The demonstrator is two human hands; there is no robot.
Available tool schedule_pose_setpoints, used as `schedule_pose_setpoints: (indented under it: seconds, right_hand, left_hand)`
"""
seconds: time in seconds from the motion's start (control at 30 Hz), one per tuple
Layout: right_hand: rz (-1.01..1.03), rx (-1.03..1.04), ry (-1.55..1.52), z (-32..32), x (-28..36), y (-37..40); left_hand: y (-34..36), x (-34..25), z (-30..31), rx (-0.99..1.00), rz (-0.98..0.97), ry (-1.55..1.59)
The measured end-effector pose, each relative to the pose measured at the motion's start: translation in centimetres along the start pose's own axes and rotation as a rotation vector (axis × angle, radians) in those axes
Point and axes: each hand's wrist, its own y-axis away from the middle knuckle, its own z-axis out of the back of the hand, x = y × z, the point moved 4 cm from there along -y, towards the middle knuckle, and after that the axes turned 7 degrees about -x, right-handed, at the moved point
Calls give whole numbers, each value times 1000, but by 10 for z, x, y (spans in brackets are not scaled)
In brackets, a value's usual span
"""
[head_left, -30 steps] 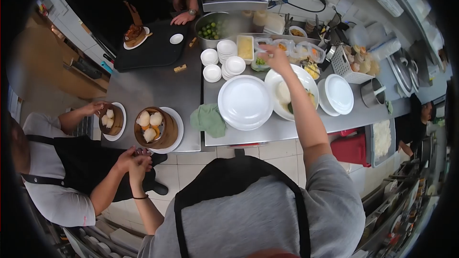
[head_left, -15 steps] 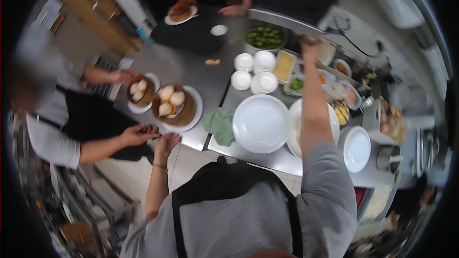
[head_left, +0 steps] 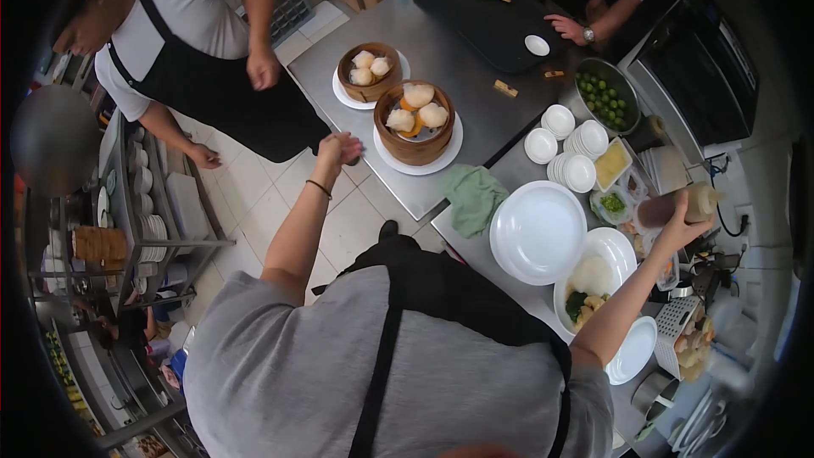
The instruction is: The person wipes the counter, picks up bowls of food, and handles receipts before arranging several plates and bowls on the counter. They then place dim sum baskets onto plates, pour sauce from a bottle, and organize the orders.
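My left hand (head_left: 339,149) hangs in the air just short of the table edge, fingers loosely stretched and nothing in them. Nearest to it is a bamboo steamer (head_left: 415,123) with several pale dumplings, standing on a white plate (head_left: 449,153). Behind that, a second bamboo steamer (head_left: 370,72) of dumplings sits on its own plate. Over on the right, my right hand (head_left: 681,225) grips a squeeze bottle (head_left: 660,210) of reddish-brown sauce, tilted on its side. Below that arm lies a white plate (head_left: 617,244) with rice, broccoli and pale chunks, partly covered by my forearm.
A co-worker (head_left: 212,59) in a black apron stands on the left. A large white plate (head_left: 538,233) and a green cloth (head_left: 473,199) lie in front of me. Stacked small bowls (head_left: 572,171), a pot of green vegetables (head_left: 606,97) and a black tray (head_left: 483,30) are farther back.
The view has turned left. My right hand now holds the sauce bottle nearer, above the counter's right side. My left hand and the co-worker's hands have moved apart; the co-worker has stepped back from the steamers.
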Motion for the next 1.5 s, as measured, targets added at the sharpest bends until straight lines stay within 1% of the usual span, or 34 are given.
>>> schedule_pose_setpoints:
  seconds: [0.03,0.1,0.13,0.17,0.2,0.23,0.27,0.3,0.4,0.43,0.5,0.53,0.6,0.67,0.73,0.8,0.87,0.9,0.93,0.97,1.0,1.03,1.07,1.1,1.13,1.2,1.27,1.3,1.33,1.37,1.4,1.43,1.47,1.5]
  right_hand:
    - [2,0,6,0,18,8]
    - [-34,389,9,-13,59,37]
    - [-147,513,-33,-24,92,57]
    - [-170,669,-27,-37,107,74]
    - [-52,773,-71,-55,142,93]
    - [-41,889,-76,-72,165,113]
    - [34,971,-69,-89,174,132]
    - [200,1012,2,-103,193,149]
    - [368,1203,287,-140,217,197]
    - [355,1193,306,-148,217,207]
    - [697,1192,414,-162,225,232]
    - [684,1189,432,-168,228,238]
    - [796,1225,579,-178,235,251]
    - [783,1208,595,-190,242,252]
    - [820,1065,622,-201,243,247]
    - [827,1026,691,-201,239,240]
    - [749,1079,800,-196,236,235]
    - [699,1114,807,-191,232,236]
    - [694,1111,816,-185,234,237]
    - [523,1148,753,-179,234,238]
    - [351,1178,686,-174,232,238]
    - [345,1177,693,-170,228,239]
    - [93,1138,508,-164,220,238]
    - [-152,1080,320,-159,213,237]
    - [-157,1077,324,-155,210,236]
    - [-218,1012,317,-148,206,235]
    - [-191,1000,367,-143,205,238]
    - [-64,1014,484,-143,209,241]
    - [64,1024,601,-143,212,244]
    - [55,1023,602,-143,211,249]
    - [187,1054,652,-146,211,256]
    - [321,1085,699,-149,212,263]
    - [319,1087,697,-151,214,268]
    - [377,1142,753,-155,217,276]
  left_hand:
    - [-7,-9,4,-1,-24,0]
    - [-21,-29,7,9,-48,-6]
    - [-28,-39,7,14,-74,-10]
    - [-30,-52,6,19,-100,-11]
    - [-36,-61,4,38,-95,-20]
    - [-42,-71,3,63,-113,-30]
    - [-50,-79,3,89,-132,-40]
    - [-58,-86,4,109,-128,-49]
    - [-82,-103,10,194,-166,-82]
    - [-90,-108,14,220,-174,-95]
    - [-103,-119,24,249,-164,-106]
    - [-110,-122,30,253,-157,-110]
    - [-122,-127,38,271,-157,-119]
    - [-129,-135,41,243,-192,-203]
    - [-128,-137,31,285,-205,-213]
    - [-110,-140,6,440,-310,-385]
    - [-85,-138,-28,618,-365,-469]
    - [-72,-134,-46,707,-392,-517]
    - [-57,-131,-64,781,-431,-578]
    - [-41,-126,-81,855,-471,-638]
    - [-26,-123,-96,859,-510,-727]
    - [-15,-118,-107,863,-548,-818]
    - [-12,-113,-117,871,-547,-819]
    - [-10,-110,-128,844,-757,-1008]
    - [-8,-109,-135,804,-970,-1193]
    - [-1,-116,-138,816,-945,-1164]
    - [-3,-123,-139,884,-700,-1055]
    - [-6,-131,-141,860,-664,-958]
    - [-10,-142,-140,853,-653,-906]
    - [-18,-153,-141,827,-658,-863]
    - [-22,-166,-140,845,-613,-738]
    - [-25,-182,-139,830,-618,-744]
    - [-41,-188,-142,836,-612,-667]
    - [-40,-201,-139,793,-650,-690]
